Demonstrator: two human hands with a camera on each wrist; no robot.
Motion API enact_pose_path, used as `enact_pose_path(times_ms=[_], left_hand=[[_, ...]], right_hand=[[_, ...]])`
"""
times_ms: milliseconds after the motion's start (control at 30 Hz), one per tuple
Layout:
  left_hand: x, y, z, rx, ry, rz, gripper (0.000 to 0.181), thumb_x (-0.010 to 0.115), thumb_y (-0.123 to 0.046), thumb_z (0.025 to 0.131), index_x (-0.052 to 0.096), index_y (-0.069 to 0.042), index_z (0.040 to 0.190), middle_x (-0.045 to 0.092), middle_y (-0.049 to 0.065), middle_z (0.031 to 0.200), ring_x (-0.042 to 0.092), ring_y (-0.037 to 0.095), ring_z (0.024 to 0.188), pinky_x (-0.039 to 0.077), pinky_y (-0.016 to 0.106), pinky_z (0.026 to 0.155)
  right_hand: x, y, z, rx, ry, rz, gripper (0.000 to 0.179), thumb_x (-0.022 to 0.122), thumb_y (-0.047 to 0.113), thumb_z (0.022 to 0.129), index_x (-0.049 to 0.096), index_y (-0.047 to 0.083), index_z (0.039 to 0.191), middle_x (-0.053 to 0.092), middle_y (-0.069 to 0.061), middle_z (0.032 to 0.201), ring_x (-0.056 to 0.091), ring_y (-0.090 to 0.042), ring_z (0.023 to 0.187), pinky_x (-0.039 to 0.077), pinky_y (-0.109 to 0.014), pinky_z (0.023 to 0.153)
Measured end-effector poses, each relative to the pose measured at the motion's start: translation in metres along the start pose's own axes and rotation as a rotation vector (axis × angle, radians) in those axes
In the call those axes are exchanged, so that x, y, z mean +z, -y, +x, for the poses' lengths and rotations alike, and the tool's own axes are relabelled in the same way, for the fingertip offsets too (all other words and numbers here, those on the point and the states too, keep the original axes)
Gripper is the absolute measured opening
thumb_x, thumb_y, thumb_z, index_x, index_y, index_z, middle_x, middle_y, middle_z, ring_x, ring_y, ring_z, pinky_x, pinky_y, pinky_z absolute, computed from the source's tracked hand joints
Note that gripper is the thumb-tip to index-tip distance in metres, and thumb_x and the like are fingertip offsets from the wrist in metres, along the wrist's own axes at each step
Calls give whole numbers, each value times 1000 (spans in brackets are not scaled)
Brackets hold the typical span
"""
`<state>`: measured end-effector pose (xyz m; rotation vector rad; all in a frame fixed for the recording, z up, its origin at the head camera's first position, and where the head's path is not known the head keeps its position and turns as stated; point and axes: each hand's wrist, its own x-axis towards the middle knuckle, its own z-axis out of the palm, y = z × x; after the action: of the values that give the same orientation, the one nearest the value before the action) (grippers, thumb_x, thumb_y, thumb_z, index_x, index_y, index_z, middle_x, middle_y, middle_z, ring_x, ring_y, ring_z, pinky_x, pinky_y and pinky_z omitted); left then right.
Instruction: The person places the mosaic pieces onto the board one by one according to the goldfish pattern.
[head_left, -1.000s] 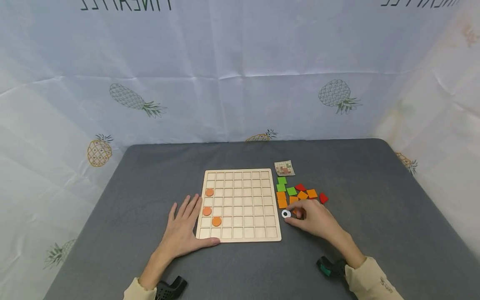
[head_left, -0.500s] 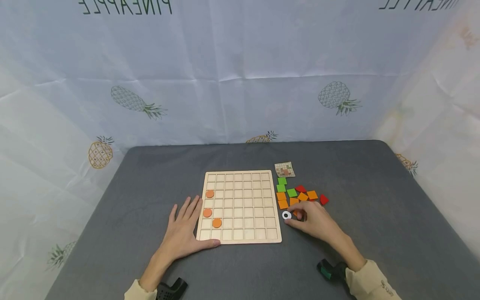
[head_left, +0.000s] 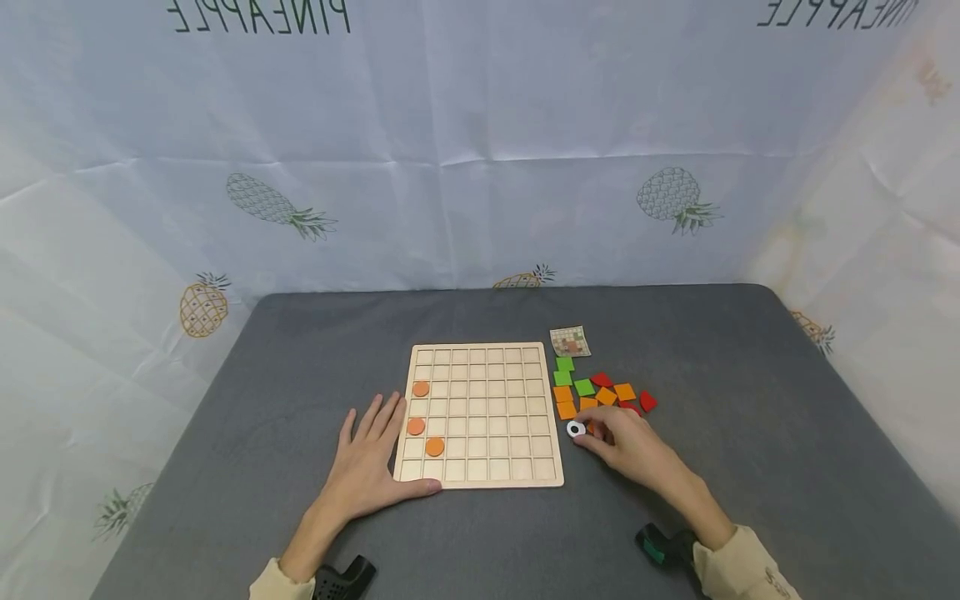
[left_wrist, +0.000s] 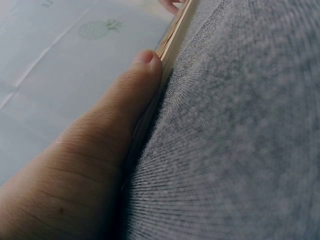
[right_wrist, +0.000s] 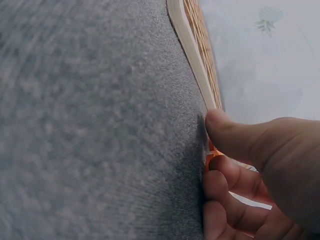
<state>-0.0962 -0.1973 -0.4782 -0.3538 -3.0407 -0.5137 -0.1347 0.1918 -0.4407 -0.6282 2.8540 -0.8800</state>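
In the head view a wooden grid board (head_left: 487,483) lies on the dark table. Three orange discs, one of them a disc (head_left: 434,447) nearest the front, sit in its left cells. My left hand (head_left: 367,462) rests along the board's left edge and front left corner, fingers spread and straight; the left wrist view has its thumb (left_wrist: 125,95) against the board's side. Right of the board, my right hand (head_left: 630,442) pinches a small white disc with a black centre (head_left: 575,428) between thumb and forefinger, close to the tabletop. In the right wrist view that disc is not visible.
Behind the right hand lie several flat pieces: green squares (head_left: 584,387), orange squares (head_left: 566,410) and red pieces (head_left: 648,401). A small printed pattern card (head_left: 570,342) lies at the board's back right corner. A pineapple-print cloth (head_left: 480,208) hangs behind the table.
My right hand has shifted very slightly right with the white disc, and more of a red piece shows behind it. The left hand stays on the board. The head view has tilted slightly.
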Motion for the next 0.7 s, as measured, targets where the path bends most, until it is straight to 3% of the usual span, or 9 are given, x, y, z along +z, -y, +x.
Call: enact_pose_path(times_ms=[467,700], left_hand=[[0,0,0,-1,0,-1,131,70,-85,66,21,-16,165,25,10,171,21,36,158,9,65,124],[1,0,0,3,-5,1,130,71,-84,66,21,-16,165,26,10,171,21,36,158,9,65,124]], right_hand=[[-2,8,2,-2,-66,3,24,79,17,90,74,7,111,48,10,62,39,1,54,33,-18,51],[0,19,9,-20,-56,43,19,79,17,90,74,7,106,47,10,61,40,0,53,35,-18,50]])
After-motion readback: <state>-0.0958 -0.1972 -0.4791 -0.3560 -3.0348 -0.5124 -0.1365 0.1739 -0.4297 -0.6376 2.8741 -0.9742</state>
